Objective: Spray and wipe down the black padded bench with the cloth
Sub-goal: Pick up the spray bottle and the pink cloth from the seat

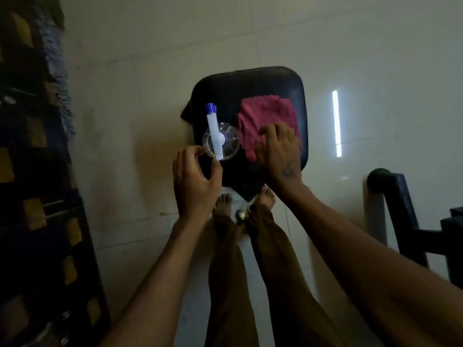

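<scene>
1. The black padded bench [250, 81], a squarish cushion with rounded corners, serves as the worktop and sits low over the pale tiled floor [155, 58], right in front of the person's bare feet [224, 200].
2. A clear plastic spray bottle with a white trigger head and blue nozzle [217, 136] stands upright on the left part of the worktop, seen from straight above.
3. A red textured cloth [268, 116] lies spread on the right part of the pad, just beside the bottle.
4. The left hand [195, 179] is at the bottle's near edge; its grip is narrow, thumb and forefinger curled close to the rim and the trigger's tail, but I cannot tell whether they are truly clamped on it.
5. The right hand [278, 149] lies palm-down on the near corner of the cloth, fingers spread and pressing rather than pinching.
6. To my eye the pad is not yet wet, so spraying looks like the step in hand.
7. Risk: the bottle stands near the pad's left edge on soft padding; a clumsy pinch could tip it off onto the floor.
8. Risk: a sweep of the cloth leftward could knock the bottle, since they nearly touch.
9. Risk: overspray on glossy tiles under bare feet invites a slip.
</scene>
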